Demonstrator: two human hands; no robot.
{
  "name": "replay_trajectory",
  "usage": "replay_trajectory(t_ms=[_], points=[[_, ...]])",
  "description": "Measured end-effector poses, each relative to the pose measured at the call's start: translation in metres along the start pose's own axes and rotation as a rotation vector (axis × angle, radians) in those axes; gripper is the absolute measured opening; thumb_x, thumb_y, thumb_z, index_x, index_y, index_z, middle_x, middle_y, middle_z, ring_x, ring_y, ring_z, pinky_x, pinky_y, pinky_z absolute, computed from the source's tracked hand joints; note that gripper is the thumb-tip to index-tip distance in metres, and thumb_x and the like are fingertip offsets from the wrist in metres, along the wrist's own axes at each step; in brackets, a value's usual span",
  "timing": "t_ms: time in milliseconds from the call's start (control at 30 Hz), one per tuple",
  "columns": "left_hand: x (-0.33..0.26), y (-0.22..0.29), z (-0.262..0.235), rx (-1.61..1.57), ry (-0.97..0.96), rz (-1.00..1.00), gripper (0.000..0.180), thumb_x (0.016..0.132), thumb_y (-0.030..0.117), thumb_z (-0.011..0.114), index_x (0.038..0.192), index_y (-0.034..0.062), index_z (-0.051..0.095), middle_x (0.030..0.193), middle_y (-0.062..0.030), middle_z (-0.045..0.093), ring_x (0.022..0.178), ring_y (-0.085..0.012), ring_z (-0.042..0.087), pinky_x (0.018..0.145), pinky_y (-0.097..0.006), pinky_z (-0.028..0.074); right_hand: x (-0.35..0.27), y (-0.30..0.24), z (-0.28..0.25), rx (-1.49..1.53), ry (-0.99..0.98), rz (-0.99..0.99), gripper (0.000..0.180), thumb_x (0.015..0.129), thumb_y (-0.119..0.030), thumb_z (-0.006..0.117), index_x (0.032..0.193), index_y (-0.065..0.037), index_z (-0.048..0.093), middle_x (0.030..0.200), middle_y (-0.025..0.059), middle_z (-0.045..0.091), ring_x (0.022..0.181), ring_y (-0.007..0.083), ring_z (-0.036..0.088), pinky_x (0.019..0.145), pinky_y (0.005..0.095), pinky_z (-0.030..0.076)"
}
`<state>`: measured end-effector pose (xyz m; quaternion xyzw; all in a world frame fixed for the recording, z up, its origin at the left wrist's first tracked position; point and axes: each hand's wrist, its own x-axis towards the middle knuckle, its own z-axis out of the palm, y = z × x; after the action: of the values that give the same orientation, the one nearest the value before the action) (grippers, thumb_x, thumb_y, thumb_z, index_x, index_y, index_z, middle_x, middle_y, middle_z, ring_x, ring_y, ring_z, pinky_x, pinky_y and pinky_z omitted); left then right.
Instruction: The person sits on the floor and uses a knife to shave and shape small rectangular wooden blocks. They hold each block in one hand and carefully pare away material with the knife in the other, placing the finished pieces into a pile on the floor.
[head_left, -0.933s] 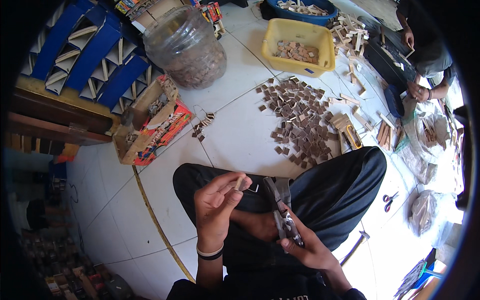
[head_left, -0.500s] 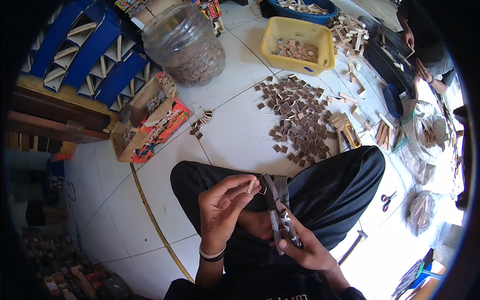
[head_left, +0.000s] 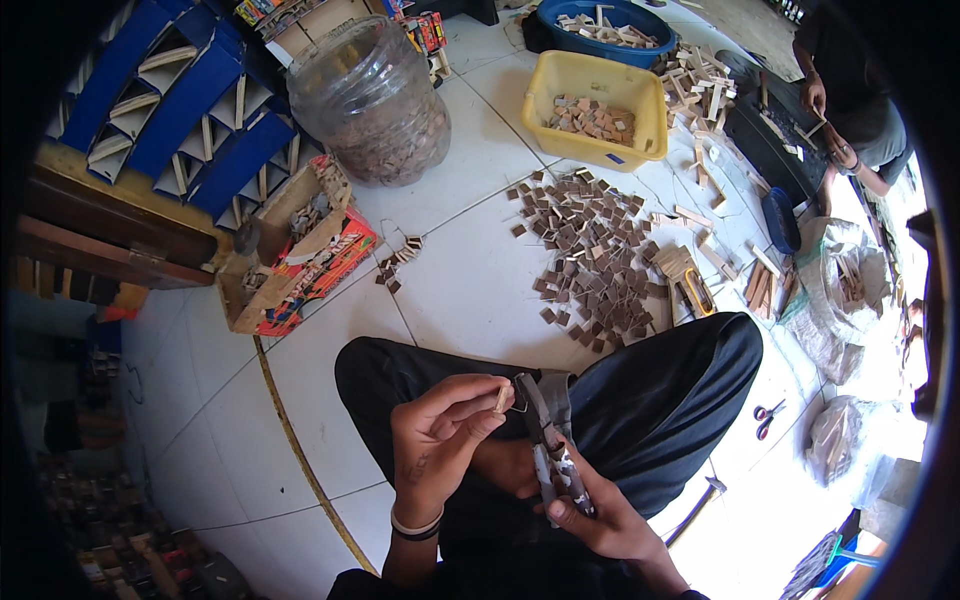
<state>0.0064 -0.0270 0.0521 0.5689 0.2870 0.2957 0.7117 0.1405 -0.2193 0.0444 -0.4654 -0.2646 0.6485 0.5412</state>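
Between the thumb and fingers of my left hand point(head_left: 428, 440) is a small pale wooden block point(head_left: 501, 398). A thin bent wire point(head_left: 520, 405) reaches from the block to the jaws of dark pliers point(head_left: 540, 408). My right hand point(head_left: 612, 522) is wrapped round the pliers' handles, which have worn, patchy white paint. Both hands are above my lap, between my crossed legs in dark trousers point(head_left: 660, 410). In front of my knees, many small brown square pieces point(head_left: 595, 260), several with wires sticking out, lie in a loose pile on the white tiles.
A yellow tub point(head_left: 535, 122) with small pieces and a clear plastic jar point(head_left: 370, 110) stand beyond the pile. At left is an open cardboard box point(head_left: 325, 280). Scissors point(head_left: 768, 420) and a hammer point(head_left: 700, 505) lie at right. Another person's hands point(head_left: 835, 130) work at far right.
The floor objects sit slightly lower in the picture as the view shifts. The pliers' handles look closer together. The block stays in my left fingers, and the other person's hands have shifted.
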Motion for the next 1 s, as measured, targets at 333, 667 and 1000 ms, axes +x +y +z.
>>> replay_trajectory(t_ms=[333, 667, 1000], points=[[-0.002, 0.003, -0.002, 0.018, 0.019, -0.025, 0.027, 0.095, -0.003, 0.074, 0.121, -0.0104, 0.069, 0.116, -0.0192, 0.073, 0.110, -0.0275, 0.074, 0.103, -0.043, 0.060, 0.005, 0.002, 0.007, -0.094, 0.074, -0.045, 0.069, 0.106, -0.007, 0.061, 0.166, -0.006, 0.027, 0.115, 0.0109, 0.065, 0.106, 0.0166, 0.062, 0.097, 0.0318, 0.048], [-0.007, -0.003, -0.016, 0.024, -0.026, -0.034, 0.032, 0.091, -0.011, 0.074, 0.123, -0.0071, 0.071, 0.122, -0.0166, 0.072, 0.115, -0.0234, 0.072, 0.104, -0.033, 0.058, 0.008, 0.016, 0.016, -0.317, 0.156, 0.097, 0.022, 0.108, -0.011, 0.057, 0.124, 0.003, 0.063, 0.094, 0.0117, 0.069, 0.088, 0.0167, 0.067, 0.083, 0.0331, 0.052], [-0.004, 0.004, -0.014, 0.022, -0.054, -0.002, 0.036, 0.090, -0.013, 0.074, 0.126, -0.0064, 0.071, 0.126, -0.0163, 0.071, 0.117, -0.0225, 0.071, 0.104, -0.033, 0.059, 0.008, 0.015, 0.016, -0.232, 0.162, 0.027, 0.026, 0.109, -0.014, 0.058, 0.126, 0.005, 0.063, 0.103, 0.0144, 0.072, 0.095, 0.0185, 0.068, 0.089, 0.0347, 0.052]])
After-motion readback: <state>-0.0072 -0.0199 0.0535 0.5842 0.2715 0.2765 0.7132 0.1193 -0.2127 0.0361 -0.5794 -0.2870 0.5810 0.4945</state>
